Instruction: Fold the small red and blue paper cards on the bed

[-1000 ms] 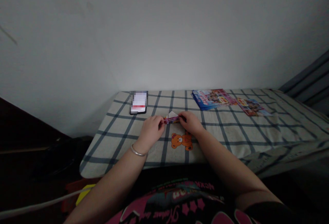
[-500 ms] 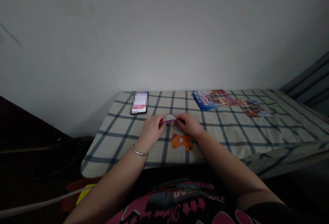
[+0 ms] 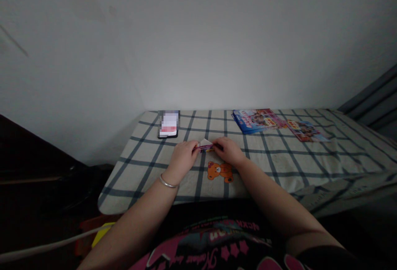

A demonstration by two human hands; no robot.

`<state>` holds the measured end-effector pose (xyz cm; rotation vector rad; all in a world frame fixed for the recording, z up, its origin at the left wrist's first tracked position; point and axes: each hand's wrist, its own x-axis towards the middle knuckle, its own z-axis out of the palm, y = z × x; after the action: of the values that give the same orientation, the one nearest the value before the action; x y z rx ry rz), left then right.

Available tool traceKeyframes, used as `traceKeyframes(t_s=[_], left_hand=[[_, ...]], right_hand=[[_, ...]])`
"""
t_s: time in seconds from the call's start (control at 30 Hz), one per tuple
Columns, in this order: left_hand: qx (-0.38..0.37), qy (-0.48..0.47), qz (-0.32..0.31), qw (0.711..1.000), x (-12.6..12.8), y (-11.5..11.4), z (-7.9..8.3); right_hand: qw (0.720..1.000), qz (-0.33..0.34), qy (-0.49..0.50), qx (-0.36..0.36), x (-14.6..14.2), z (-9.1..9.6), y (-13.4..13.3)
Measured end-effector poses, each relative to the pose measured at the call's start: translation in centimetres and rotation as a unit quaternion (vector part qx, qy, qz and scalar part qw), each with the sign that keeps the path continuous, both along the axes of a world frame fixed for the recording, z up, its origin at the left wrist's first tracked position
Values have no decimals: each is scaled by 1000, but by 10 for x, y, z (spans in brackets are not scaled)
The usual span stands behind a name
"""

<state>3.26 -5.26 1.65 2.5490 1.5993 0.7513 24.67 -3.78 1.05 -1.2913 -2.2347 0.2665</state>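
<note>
A small folded piece of paper [image 3: 205, 144], white on its pointed top and printed pink and purple along its lower edge, is held between my two hands over the table. My left hand [image 3: 185, 154], with a silver bangle at the wrist, pinches its left end. At the opposite end, the fingers of my right hand [image 3: 228, 151] are closed on the paper. Part of the paper is hidden behind my fingers. Just below my hands an orange bear picture [image 3: 219, 172] shows on the tablecloth.
A checked tablecloth [image 3: 142, 170] covers the table, which meets a white wall. A phone [image 3: 169, 124] with a lit screen lies at the back left. Printed colourful sheets [image 3: 252, 121] are stacked at the back right, with another sheet [image 3: 307, 130] beside them.
Both hands stay almost in place on the folded paper. The fingers of my left hand have shifted slightly; the rest looks the same.
</note>
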Motion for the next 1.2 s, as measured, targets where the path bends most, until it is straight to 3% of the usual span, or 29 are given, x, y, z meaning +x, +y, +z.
traceKeyframes(t_s=[0.33, 0.83, 1.0, 1.2], left_hand=[[-26, -138, -4, 990, 1, 1, -7], [-25, -132, -35, 990, 2, -1, -3], [-18, -150, -42, 988, 2, -1, -3], [-36, -141, -120, 982, 2, 0, -2]], right_hand=[[996, -68, 10, 51, 1, -5, 3], [991, -61, -40, 109, -1, 0, -2], [993, -11, -67, 91, -3, 2, -3], [993, 51, -80, 74, -6, 5, -5]])
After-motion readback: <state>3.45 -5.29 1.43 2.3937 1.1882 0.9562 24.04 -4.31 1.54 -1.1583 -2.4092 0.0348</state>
